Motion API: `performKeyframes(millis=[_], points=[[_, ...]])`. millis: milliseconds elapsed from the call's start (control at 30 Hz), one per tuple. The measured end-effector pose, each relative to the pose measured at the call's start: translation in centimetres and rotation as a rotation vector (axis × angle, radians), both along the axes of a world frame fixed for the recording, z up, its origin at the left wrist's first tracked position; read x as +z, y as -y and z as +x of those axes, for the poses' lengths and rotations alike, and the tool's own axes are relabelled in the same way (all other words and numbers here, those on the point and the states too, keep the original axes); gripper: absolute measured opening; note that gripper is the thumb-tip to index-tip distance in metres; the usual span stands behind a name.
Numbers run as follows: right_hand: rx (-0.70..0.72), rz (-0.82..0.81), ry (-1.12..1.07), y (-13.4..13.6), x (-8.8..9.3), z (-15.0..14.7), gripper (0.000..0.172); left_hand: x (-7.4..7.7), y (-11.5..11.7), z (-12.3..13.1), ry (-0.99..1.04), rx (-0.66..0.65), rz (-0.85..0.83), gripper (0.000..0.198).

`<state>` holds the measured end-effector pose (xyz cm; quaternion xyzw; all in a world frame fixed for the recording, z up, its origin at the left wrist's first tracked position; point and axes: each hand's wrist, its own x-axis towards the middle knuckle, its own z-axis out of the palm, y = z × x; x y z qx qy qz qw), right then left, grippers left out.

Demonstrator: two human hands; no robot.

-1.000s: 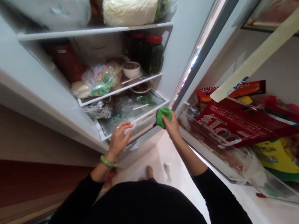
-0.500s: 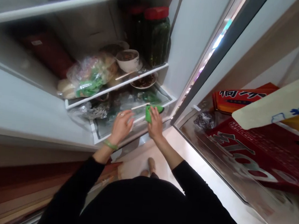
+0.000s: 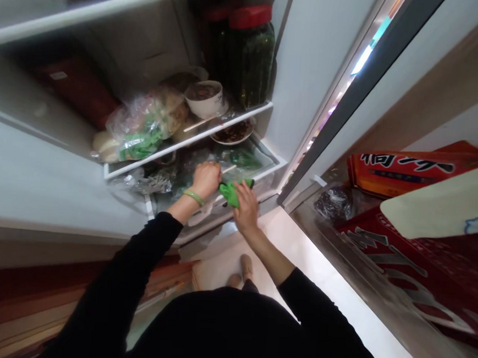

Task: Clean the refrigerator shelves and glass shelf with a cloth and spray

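One cloth (image 3: 228, 193) was held in the right hand (image 3: 245, 206), at the near edge of the drawer (image 3: 273, 170). The left hand (image 3: 206, 178) was curled just left of it; its grip could not be determined. The cloth appeared light and soft, best gripped by its bunched middle.

Just left of the green cloth (image 3: 230, 194), the left hand (image 3: 206, 177) curls downward (its fingertips hidden). The right hand (image 3: 246, 206) grips the cloth with bent fingers, and both forearms (image 3: 269, 254) slant inward toward it.
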<state>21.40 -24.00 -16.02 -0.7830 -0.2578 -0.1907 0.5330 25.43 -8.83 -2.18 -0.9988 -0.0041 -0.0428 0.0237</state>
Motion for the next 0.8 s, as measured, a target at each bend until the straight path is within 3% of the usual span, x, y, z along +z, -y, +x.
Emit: performKeyframes(millis=[100,233,300,367,467,533,667,800], points=[[0.021,0.115,0.009,0.0,0.8,-0.4,0.06,0.4,-1.0,0.0,0.017,0.051,-0.01,0.023],[-0.282,0.318,-0.077,1.6,3.3,3.3,0.056,0.9,-2.9,-0.5,0.104,0.139,-0.068,0.023],[-0.406,0.241,-0.076,2.3,4.6,5.8,0.058,0.8,-3.9,-1.3,0.158,0.173,-0.112,0.025],[-0.429,0.035,-0.089,2.7,5.5,8.0,0.061,0.6,-5.1,-2.6,0.202,0.198,-0.163,0.024],[-0.321,-0.322,-0.129,1.7,6.0,9.4,0.063,-0.1,-7.0,-4.8,0.261,0.224,-0.244,0.026],[-0.211,-0.452,-0.11,0.1,5.8,8.8,0.063,-0.5,-8.2,-6.0,0.295,0.239,-0.296,0.03],[0.037,-0.451,-0.009,-3.5,5.3,6.0,0.064,-1.1,-9.4,-6.5,0.323,0.253,-0.383,0.037],[0.228,-0.371,0.068,-4.6,4.6,5.2,0.057,-1.5,-9.6,-5.4,0.315,0.269,-0.434,0.039]])
